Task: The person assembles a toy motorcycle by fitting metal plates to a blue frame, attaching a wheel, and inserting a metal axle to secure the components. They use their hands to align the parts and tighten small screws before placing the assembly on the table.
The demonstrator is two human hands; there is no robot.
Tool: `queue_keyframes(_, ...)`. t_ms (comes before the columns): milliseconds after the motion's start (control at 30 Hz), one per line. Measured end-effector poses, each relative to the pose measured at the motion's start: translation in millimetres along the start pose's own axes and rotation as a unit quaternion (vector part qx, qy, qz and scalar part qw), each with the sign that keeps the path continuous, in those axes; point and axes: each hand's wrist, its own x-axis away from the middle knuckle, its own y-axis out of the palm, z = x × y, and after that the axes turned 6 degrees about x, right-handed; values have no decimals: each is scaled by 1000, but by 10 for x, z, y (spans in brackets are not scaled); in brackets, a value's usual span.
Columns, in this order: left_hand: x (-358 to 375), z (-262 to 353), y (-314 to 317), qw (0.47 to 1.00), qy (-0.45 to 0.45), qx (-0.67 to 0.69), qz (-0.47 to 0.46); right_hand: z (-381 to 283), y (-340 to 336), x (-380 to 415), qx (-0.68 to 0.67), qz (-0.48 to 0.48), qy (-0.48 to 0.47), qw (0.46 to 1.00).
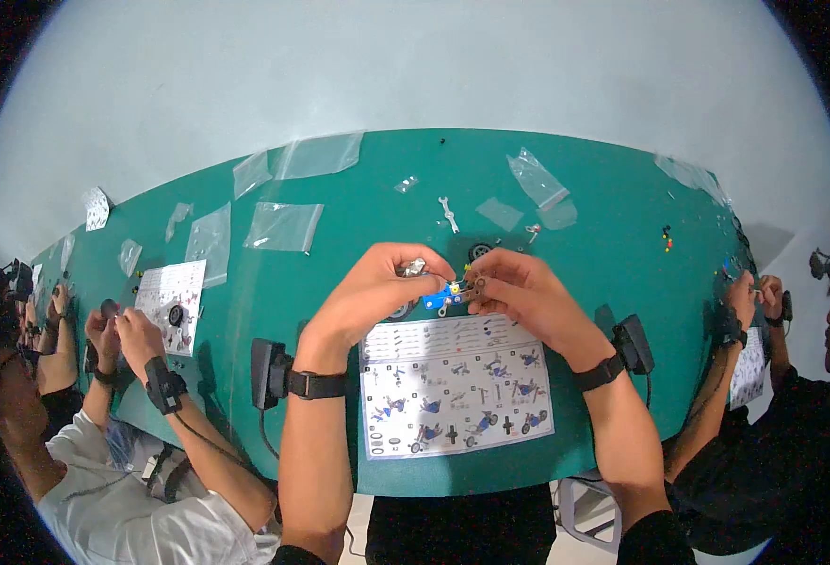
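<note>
While L hand [377, 287] pinches blue-and-grey model [437, 301] near instr. sheet's [457, 395] top edge, R hand [528, 294] pinches its grey end w/ fingertips. Wrench [448, 215] lies farther off on green tbl [377, 179].

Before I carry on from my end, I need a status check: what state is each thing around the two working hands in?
Left hand: pinching the blue assembly
Right hand: pinching the blue assembly
Blue assembly: held between the hands, partly covered by fingers
Instruction sheet: flat, printed side up
Wrench: lying loose
Black wheel: on the table, beyond the hands
Clear bag: lying flat
</note>
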Motion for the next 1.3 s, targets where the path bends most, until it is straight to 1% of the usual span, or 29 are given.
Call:
queue_keyframes(100,-10,-24,-3,1000,3,0,2,6,-3,-5,-41,2,3,999)
queue_keyframes(200,18,60,-6,1000,-17,-20,6,-85,23,1,-55,34,23,998)
queue_keyframes(233,24,77,-6,999,-26,-29,8,-80,22,-4,-50,32,20,998)
queue_keyframes(400,0,-4,-8,1000,-4,-5,23,-2,5,-23,-4,14,-8,1000)
queue_keyframes(533,5,19,16,999,-20,14,43,-25,19,-24,-20,36,6,999)
queue_keyframes(700,-13,-9,4,999,-25,3,33,-37,19,-9,-33,36,23,999)
queue_keyframes(833,-28,-25,8,997,-16,48,64,-11,-1,-28,-6,37,4,999)
queue_keyframes(900,-8,9,11,998,-8,26,60,-52,45,-20,5,44,13,999)
queue_keyframes(1000,-3,39,8,998,-8,11,63,0,-1,-57,-20,68,-3,997)
queue_keyframes(1100,-34,1,34,998,-8,10,67,-26,-25,-49,76,53,-45,995)
queue_keyframes(1200,-21,30,75,996,5,-22,89,19,2,-57,74,54,-56,994)
queue_keyframes(1267,-24,107,124,992,11,-47,113,48,-27,-75,63,71,-87,992)
queue_keyframes(1300,-31,92,144,994,30,-11,107,58,-37,-70,62,77,-102,990)
